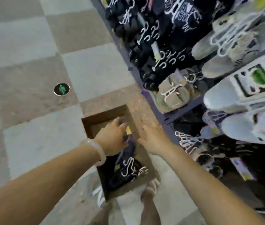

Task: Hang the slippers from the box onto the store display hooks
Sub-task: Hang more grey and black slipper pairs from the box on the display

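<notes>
An open cardboard box (101,116) stands on the floor below me with dark slippers (125,161) on white hangers lying inside. My left hand (112,137) reaches into the box and its fingers close around the top dark slipper, beside a yellow tag (128,130). My right hand (153,138) hovers over the box's right edge with fingers spread and nothing in it. The display rack (185,113) on the right carries many hung slippers, black ones (146,51) and pale ones (219,98). The frame is blurred.
The floor is laid in large grey and beige tiles (31,46), with a round green floor marker (62,89) to the left. My feet in white shoes (151,187) stand at the box's near end. Low rack rows hold more dark slippers (209,159).
</notes>
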Demonstrator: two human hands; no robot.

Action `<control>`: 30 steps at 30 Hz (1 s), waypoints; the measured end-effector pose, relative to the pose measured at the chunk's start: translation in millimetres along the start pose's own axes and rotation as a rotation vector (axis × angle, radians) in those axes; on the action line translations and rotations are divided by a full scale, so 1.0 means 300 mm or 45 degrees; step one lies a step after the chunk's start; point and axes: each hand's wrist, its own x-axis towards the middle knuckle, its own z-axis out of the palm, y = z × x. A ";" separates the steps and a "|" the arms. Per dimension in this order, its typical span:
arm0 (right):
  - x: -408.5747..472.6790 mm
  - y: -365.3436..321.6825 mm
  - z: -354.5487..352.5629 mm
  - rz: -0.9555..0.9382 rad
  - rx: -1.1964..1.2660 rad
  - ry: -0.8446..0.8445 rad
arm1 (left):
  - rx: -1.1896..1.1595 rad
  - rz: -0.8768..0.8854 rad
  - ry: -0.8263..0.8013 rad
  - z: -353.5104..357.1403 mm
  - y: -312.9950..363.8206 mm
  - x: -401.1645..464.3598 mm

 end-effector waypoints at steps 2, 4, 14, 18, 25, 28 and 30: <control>0.104 0.025 0.146 0.009 0.012 -0.148 | -0.044 -0.155 -0.097 0.127 -0.131 0.019; 0.183 0.075 0.285 0.067 0.001 -0.238 | -0.086 -0.273 -0.181 0.269 -0.244 0.042; 0.561 0.455 0.973 0.331 0.024 -0.491 | -0.332 -0.634 -0.471 1.066 -0.563 0.316; 0.655 0.565 1.216 0.184 -0.125 -0.579 | -0.371 -0.712 -0.533 1.352 -0.612 0.455; 0.779 0.614 1.516 -0.275 -0.567 -0.657 | -0.391 -0.805 -0.800 1.710 -0.616 0.635; 0.833 0.620 1.565 -0.393 -0.570 -0.729 | -0.310 -0.733 -0.715 1.816 -0.592 0.685; 0.864 0.637 1.563 -0.414 -0.472 -0.798 | -0.256 -0.745 -0.631 1.856 -0.572 0.711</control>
